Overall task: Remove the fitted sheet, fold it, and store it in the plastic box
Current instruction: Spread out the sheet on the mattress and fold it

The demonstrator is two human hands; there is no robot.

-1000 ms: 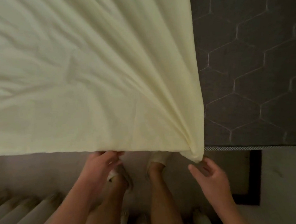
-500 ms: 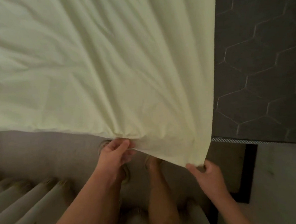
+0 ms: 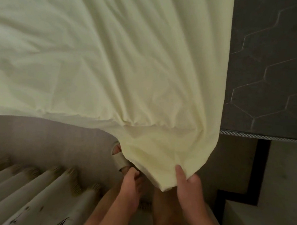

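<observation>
The pale yellow sheet [image 3: 124,70] lies creased over most of the bed, and its near corner hangs off the edge in a gathered bunch. The right hand [image 3: 188,188] pinches the tip of that bunch, one finger laid flat on top of the cloth and the rest tucked beneath. The left hand [image 3: 130,184] has its fingers curled against the bunch's left edge; I can't tell whether it grips. To the sheet's right the dark grey mattress [image 3: 266,61] lies bare, quilted in hexagons, with striped piping [image 3: 267,136] along its edge. Below the sheet a sandalled foot [image 3: 119,157] stands on the floor [image 3: 41,136]. A pleated, printed curtain [image 3: 36,197] hangs below-left.
</observation>
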